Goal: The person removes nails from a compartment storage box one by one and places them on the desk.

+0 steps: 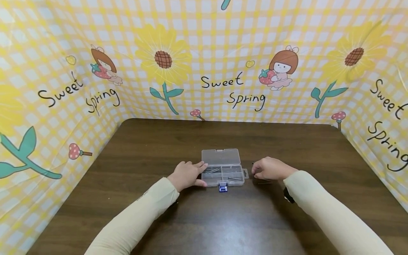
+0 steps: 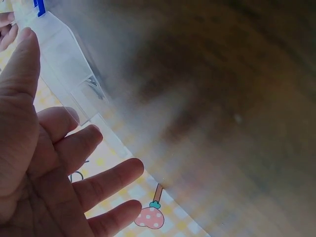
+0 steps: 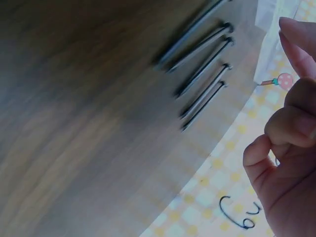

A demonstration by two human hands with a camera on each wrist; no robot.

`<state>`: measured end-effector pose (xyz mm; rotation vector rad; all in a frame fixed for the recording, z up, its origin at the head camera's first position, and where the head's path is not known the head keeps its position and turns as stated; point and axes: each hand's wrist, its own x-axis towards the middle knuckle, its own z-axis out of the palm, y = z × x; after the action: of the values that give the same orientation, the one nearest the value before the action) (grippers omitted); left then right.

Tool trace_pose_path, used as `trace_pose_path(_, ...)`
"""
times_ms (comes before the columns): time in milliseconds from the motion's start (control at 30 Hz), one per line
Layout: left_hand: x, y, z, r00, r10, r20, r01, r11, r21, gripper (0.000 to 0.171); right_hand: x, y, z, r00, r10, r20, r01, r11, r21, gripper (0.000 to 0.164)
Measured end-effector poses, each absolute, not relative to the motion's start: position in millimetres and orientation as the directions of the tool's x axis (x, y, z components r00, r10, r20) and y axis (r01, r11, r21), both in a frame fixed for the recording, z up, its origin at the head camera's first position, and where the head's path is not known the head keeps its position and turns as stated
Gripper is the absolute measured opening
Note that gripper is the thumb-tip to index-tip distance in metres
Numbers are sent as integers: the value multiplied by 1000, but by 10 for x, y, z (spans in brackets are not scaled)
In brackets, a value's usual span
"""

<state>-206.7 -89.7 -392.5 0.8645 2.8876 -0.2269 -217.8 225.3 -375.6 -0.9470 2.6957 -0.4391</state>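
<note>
A clear plastic compartment box [image 1: 223, 181] stands on the table with its lid [image 1: 220, 157] raised and its blue latch [image 1: 223, 187] hanging at the front. Nails [image 1: 213, 171] lie in some of its compartments. My left hand [image 1: 188, 175] rests against the box's left side, fingers spread and thumb at the front corner. Right of the box, my right hand [image 1: 269, 169] hovers low over the table, fingers bent, with no held item visible. Several loose nails [image 3: 203, 68] lie roughly in a row beside it in the right wrist view; the hand mostly hides them in the head view.
The brown wooden table [image 1: 165, 141] is bordered at the back and sides by a yellow checked cloth [image 1: 204, 63] with flowers and lettering. A clear hanging tab [image 1: 245, 173] sticks out from the box's right side, toward my right hand.
</note>
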Motion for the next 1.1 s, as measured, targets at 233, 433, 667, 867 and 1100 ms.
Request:
trace_pose_path(233,-2061,-879,-3924,-827,541,-151,558,822,-111,77,-2221,2037,-3717,-731,-675,-100,-605,710,-361,7)
trace_pose_path(433,-2069,-885,-3941,-827,540,-156,558,821,-120,78,-2218,1878,-3699,-713,-694,-100,-618,690,-377,10)
trace_pose_path(667,-2072,-891,-3928,-818,554,-152,572,810,-125,79,-2232,1724,-3748,-665,-734,-136,-663,665,-345,22)
trace_pose_path(867,-2073,-915,-3932,-816,561,-141,576,808,-120,77,-2244,1583,-3791,-664,-712,-228,-654,701,-283,19)
trace_pose_path(1100,-2063,-920,-3967,-811,574,-112,583,807,-94,76,-2245,1528,-3842,-685,-704,-189,-675,710,-202,13)
